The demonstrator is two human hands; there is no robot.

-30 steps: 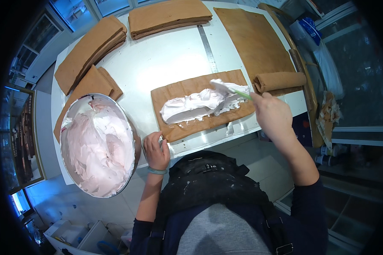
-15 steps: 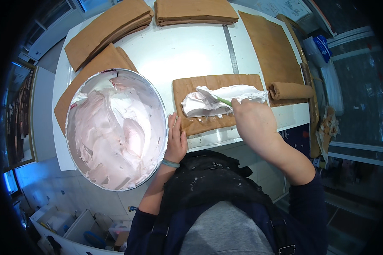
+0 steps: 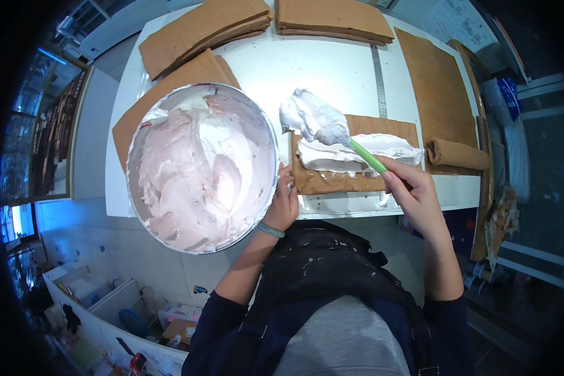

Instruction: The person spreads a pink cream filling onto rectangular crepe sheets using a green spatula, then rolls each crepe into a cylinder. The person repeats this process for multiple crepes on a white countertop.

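Note:
My right hand is closed round the green handle of a spatula, whose blade is buried in a thick lump of white cream. The loaded blade is up over the left end of a brown cake sheet, on which a long white band of cream lies. My left hand is open, fingers stretched out, between the sheet's left edge and a large round bowl. Pale pink-white cream fills that bowl. The right side of my left hand's palm is partly hidden.
Stacks of brown cake sheets line the table's far edge. A metal ruler lies beyond the cream-covered sheet. To the right are a flat brown sheet and a rolled one. The bowl overhangs the white table's near left edge.
My right hand has lifted the spatula off the cream band, now carrying a big lump of cream, and moved nearer to me. The whole view has shifted; my left hand stays beside the bowl.

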